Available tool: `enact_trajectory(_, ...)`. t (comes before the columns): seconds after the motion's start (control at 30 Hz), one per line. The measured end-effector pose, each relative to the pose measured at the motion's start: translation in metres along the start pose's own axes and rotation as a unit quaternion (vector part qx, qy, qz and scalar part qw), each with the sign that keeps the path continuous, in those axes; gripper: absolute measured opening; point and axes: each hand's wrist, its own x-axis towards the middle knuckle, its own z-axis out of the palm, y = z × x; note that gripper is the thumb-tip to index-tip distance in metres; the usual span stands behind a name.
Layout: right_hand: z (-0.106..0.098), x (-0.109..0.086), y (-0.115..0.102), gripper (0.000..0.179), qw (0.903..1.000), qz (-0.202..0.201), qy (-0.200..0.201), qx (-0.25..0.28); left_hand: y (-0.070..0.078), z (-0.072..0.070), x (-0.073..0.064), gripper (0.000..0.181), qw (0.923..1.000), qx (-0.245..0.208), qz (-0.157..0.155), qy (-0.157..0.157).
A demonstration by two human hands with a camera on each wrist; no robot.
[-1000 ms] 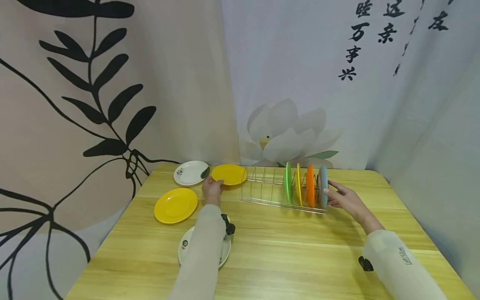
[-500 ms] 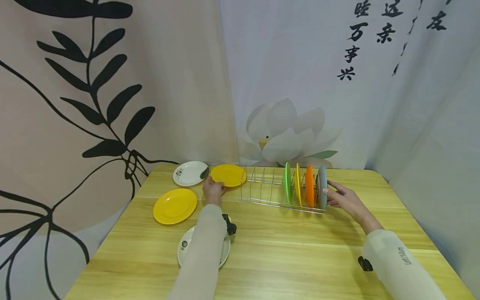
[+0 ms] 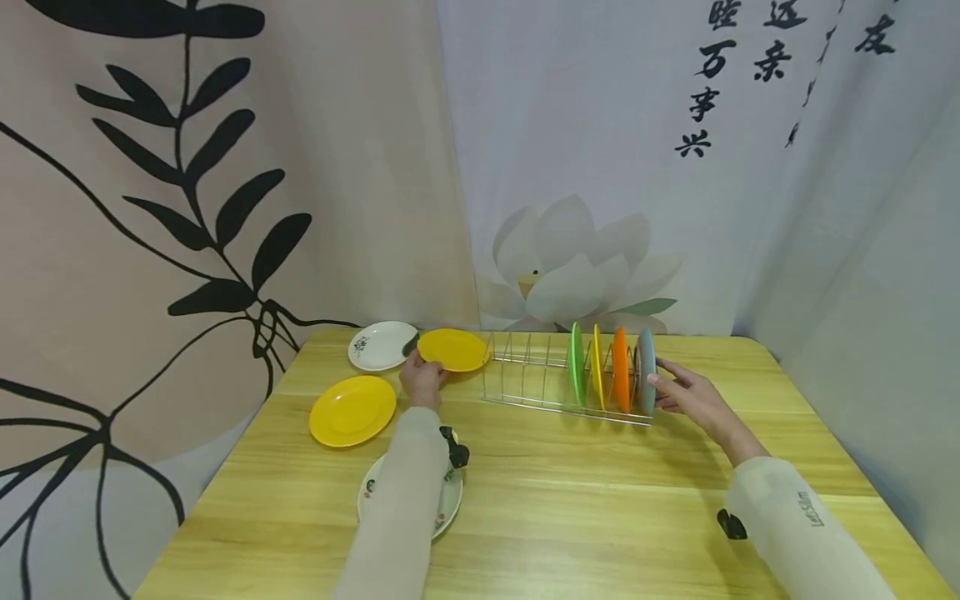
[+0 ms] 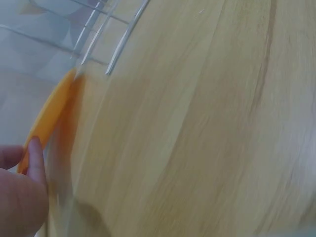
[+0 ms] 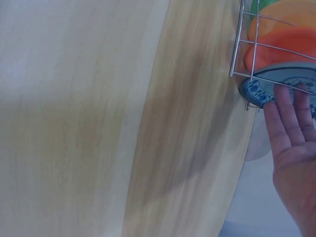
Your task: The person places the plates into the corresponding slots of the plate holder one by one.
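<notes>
My left hand [image 3: 422, 382] pinches the left edge of a yellow plate [image 3: 453, 350] near the back of the table. In the left wrist view that plate [image 4: 52, 116] appears slightly tilted, with the thumb on one face. Its far edge lies by the left end of a wire dish rack [image 3: 525, 379]. Beside the rack's right end, my right hand [image 3: 697, 402] rests its extended fingers against a blue-patterned plate [image 5: 261, 94]. That plate stands upright in the last slot. Left of it stand an orange plate [image 3: 621, 371], another yellow plate [image 3: 597, 367] and a green plate [image 3: 576, 364].
A white plate [image 3: 372, 346] with a dark leaf motif lies behind my left hand. Another yellow plate [image 3: 352, 411] lies to its left. A patterned white plate [image 3: 448, 504] is partly hidden under my left sleeve. A curtain [image 3: 375, 167] hangs behind the table [image 3: 562, 517].
My left hand and the pinched yellow plate have shifted slightly to the left. My right hand stays against the blue-patterned plate.
</notes>
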Motion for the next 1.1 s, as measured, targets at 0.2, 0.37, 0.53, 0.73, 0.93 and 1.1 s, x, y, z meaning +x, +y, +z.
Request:
enact_trajectory(0.2,0.000,0.001,0.001,0.078,1.0000,-0.003,-0.001,0.002,0.015,-0.012,0.000,0.070,0.9996,0.028,0.010,-0.004)
enact_trajectory(0.37,0.001,0.004,0.003,0.077,0.9999,0.002,-0.006,0.011,0.037,-0.022,-0.004,0.072,0.9998,0.019,0.001,0.005)
enact_trajectory(0.53,0.000,0.003,0.003,0.077,0.9999,0.005,-0.009,0.009,0.059,-0.027,-0.007,0.071,0.9994,0.028,0.002,-0.017)
enact_trajectory(0.73,0.000,0.001,0.001,0.078,1.0000,-0.005,-0.004,0.001,0.078,-0.023,-0.014,0.069,0.9972,0.044,0.024,-0.055)
enact_trajectory(0.93,0.000,0.002,0.003,0.079,1.0000,-0.004,-0.001,-0.004,0.086,-0.013,-0.025,0.068,0.9907,0.095,0.036,-0.091)
enact_trajectory(1.1,0.000,0.001,0.004,0.080,1.0000,-0.001,0.001,-0.008,0.088,0.000,-0.036,0.064,0.9853,0.111,0.046,-0.122)
